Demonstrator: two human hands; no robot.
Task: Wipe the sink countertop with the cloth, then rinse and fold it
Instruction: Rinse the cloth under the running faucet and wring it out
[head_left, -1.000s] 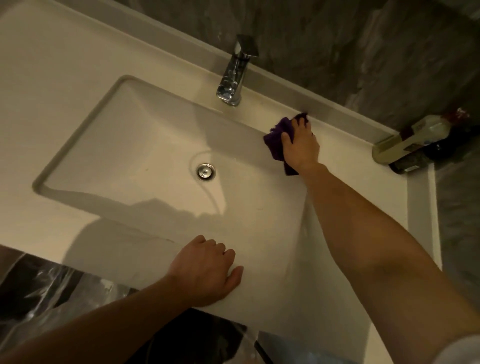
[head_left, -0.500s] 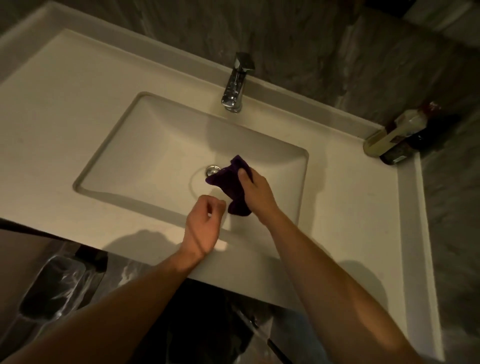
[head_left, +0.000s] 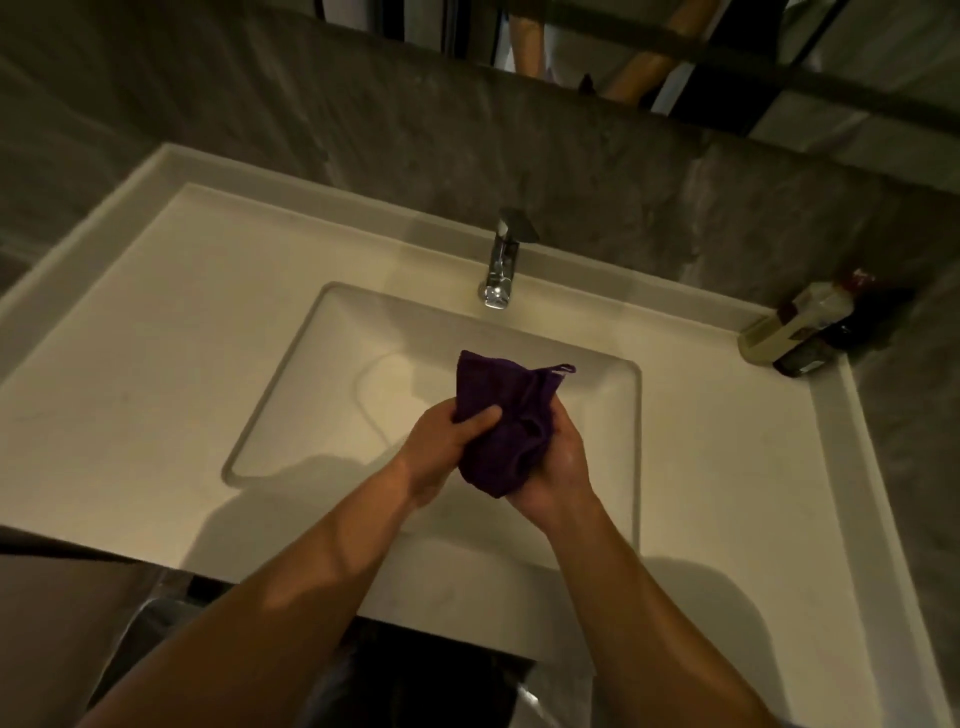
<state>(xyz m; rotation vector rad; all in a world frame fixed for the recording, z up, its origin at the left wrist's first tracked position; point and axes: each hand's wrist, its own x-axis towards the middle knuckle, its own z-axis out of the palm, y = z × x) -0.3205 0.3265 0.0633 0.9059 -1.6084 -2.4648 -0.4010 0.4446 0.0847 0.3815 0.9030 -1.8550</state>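
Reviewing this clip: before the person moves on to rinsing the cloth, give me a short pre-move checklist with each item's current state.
1. Cloth held securely: ok, both the left hand and right hand grip it, bunched.
2. Cloth over the basin, not the countertop: ok.
3. Cloth directly under the faucet spout: not ok, it sits nearer the person than the spout.
4. Water running: not ok, no stream visible.
5. A hand free to turn on the faucet: not ok, both are on the cloth.
6. Bottles in the far right corner clear of the path: ok.
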